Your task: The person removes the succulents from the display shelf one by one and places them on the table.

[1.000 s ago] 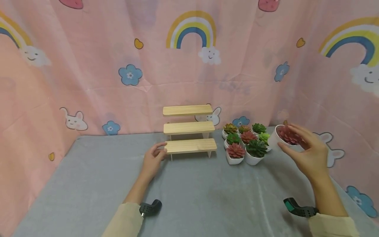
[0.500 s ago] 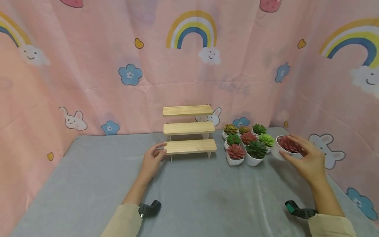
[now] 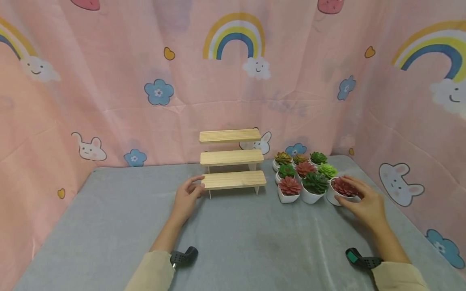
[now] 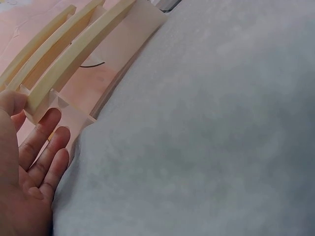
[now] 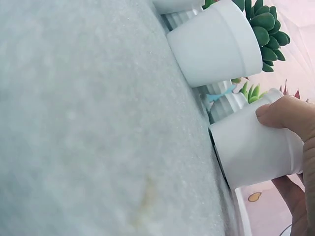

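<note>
A three-step wooden display stand (image 3: 234, 180) stands at the back middle of the table. My left hand (image 3: 186, 198) holds the left end of its lowest board; in the left wrist view the thumb lies against the board end (image 4: 42, 101), with the other fingers loosely bent below. On the right, my right hand (image 3: 367, 204) grips a white pot (image 5: 256, 142) with a red succulent (image 3: 344, 187) between thumb and fingers. The pot is upright beside the cluster, at or just above the cloth; I cannot tell whether its whole base touches.
Several potted artificial succulents cluster right of the stand, among them a dark green one (image 3: 315, 183), a red one in a square pot (image 3: 289, 186) and a bright green one (image 3: 327, 171). Grey cloth (image 3: 255, 242) covers the table. A pink patterned curtain (image 3: 298, 81) hangs behind and at the sides.
My right hand has lowered the red succulent and moved it left, from tilted above the table to upright beside the dark green one. The left hand stays on the stand.
</note>
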`<state>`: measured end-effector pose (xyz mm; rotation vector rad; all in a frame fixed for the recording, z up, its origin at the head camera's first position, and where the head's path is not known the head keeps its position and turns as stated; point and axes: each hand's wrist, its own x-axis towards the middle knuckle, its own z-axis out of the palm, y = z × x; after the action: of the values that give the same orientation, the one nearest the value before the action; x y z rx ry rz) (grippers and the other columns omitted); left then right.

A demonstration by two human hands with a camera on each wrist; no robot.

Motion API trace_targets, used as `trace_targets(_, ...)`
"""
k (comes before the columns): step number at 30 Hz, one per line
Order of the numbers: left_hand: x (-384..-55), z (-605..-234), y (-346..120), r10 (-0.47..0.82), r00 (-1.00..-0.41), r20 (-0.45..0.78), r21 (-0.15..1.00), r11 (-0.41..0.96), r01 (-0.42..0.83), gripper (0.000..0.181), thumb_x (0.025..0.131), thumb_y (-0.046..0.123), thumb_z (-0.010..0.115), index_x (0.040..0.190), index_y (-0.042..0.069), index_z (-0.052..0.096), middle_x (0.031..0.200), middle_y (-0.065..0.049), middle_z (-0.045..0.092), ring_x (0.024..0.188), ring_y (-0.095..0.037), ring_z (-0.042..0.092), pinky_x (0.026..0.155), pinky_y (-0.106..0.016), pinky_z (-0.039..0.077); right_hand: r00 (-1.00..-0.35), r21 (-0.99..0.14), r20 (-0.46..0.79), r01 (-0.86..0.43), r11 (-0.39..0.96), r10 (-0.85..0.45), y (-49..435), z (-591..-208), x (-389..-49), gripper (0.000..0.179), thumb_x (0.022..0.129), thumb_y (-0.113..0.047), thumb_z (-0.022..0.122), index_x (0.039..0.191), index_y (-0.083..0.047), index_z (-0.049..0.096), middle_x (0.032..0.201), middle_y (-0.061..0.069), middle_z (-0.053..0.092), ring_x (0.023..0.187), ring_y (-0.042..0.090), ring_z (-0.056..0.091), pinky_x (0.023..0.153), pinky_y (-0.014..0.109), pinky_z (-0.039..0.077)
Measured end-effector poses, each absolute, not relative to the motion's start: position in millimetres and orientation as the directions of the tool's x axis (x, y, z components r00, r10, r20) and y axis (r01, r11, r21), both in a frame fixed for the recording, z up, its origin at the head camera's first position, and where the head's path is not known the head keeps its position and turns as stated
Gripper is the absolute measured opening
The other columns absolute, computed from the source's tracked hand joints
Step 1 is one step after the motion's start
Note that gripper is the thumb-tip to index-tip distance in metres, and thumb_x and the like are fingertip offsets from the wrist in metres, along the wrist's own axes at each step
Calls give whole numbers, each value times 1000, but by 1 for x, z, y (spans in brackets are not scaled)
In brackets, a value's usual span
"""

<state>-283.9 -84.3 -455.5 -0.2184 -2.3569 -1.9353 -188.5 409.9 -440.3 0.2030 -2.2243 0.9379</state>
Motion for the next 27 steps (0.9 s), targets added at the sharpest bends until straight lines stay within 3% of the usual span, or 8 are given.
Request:
trace_targets(17, -284, -455, -80, 48, -984, 170, 967, 186, 176, 31, 98, 18, 63, 129, 12, 67, 108, -17, 76, 96, -24, 73, 81, -28, 55, -753, -519, 651, -350, 780, 95, 411, -446, -187, 66, 67, 4, 87, 130, -1, 66, 130, -44, 46, 109, -28, 44, 87, -7, 31)
trace_targets(19, -285, -457, -79, 59, -983, 174, 966, 186, 182, 31, 99, 19, 63, 129, 13, 67, 108, -17, 76, 96, -23, 73, 81, -28, 55, -767, -511, 635, -323, 796, 96, 412, -445, -186, 66, 71, -1, 87, 133, -3, 65, 134, -38, 48, 110, -29, 40, 88, -8, 29)
trace_targets(21, -287, -459, -78, 70, -982, 176, 965, 184, 186, 32, 99, 19, 64, 130, 13, 66, 108, -17, 76, 96, -24, 74, 82, -29, 56, -791, -507, 603, -275, 817, 108, 414, -443, -183, 65, 76, -9, 86, 136, -7, 63, 141, -23, 55, 112, -28, 39, 88, -6, 29)
trace_targets(23, -287, -460, -77, 80, -980, 180, 964, 185, 192, 32, 99, 20, 64, 130, 13, 66, 109, -18, 76, 98, -25, 73, 84, -32, 57, -826, -498, 552, -220, 839, 111, 415, -437, -182, 65, 81, -18, 84, 141, -9, 59, 146, 0, 58, 125, -10, 49, 100, 12, 41)
trace_targets(24, -287, -460, -76, 87, -979, 186, 961, 194, 199, 32, 99, 20, 64, 130, 12, 66, 109, -19, 76, 98, -27, 73, 85, -34, 57, -849, -493, 518, -193, 849, 107, 415, -434, -181, 66, 84, -22, 81, 144, -9, 56, 148, 12, 56, 132, 3, 52, 105, 26, 45)
trace_targets(25, -286, -459, -77, 94, -977, 193, 953, 221, 210, 33, 99, 21, 64, 131, 13, 66, 110, -18, 75, 99, -28, 73, 86, -36, 58, -871, -485, 481, -168, 858, 101, 416, -430, -180, 68, 87, -26, 79, 146, -8, 52, 148, 22, 53, 136, 19, 52, 107, 42, 45)
trace_targets(27, -283, -457, -78, 117, -974, 195, 929, 296, 222, 34, 99, 24, 64, 132, 15, 65, 113, -16, 74, 102, -28, 72, 90, -41, 57, -911, -463, 403, -127, 877, 81, 414, -420, -177, 74, 89, -34, 75, 151, -7, 46, 152, 31, 42, 137, 49, 43, 99, 69, 37)
